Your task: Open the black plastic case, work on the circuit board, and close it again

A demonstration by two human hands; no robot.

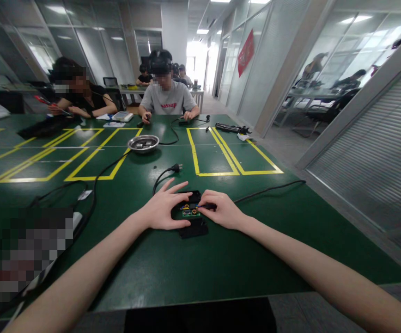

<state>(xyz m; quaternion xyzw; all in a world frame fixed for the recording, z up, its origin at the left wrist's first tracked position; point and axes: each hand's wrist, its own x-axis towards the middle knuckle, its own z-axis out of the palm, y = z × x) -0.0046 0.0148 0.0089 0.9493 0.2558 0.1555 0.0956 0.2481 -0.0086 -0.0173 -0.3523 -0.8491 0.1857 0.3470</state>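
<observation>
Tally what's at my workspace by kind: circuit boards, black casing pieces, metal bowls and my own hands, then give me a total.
Circuit board: 1
Black casing pieces: 2
Metal bowl: 1
Your hands: 2
Total: 6

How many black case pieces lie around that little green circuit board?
2: a far piece beyond the circuit board and a near piece on the wearer's side. The left hand and right hand may hide more.

At the frame's centre I count my two hands (162,209), one circuit board (190,214) and two black casing pieces (194,229); just above, one two-pin plug (177,168); upper left of centre, one steel bowl (142,151).
</observation>
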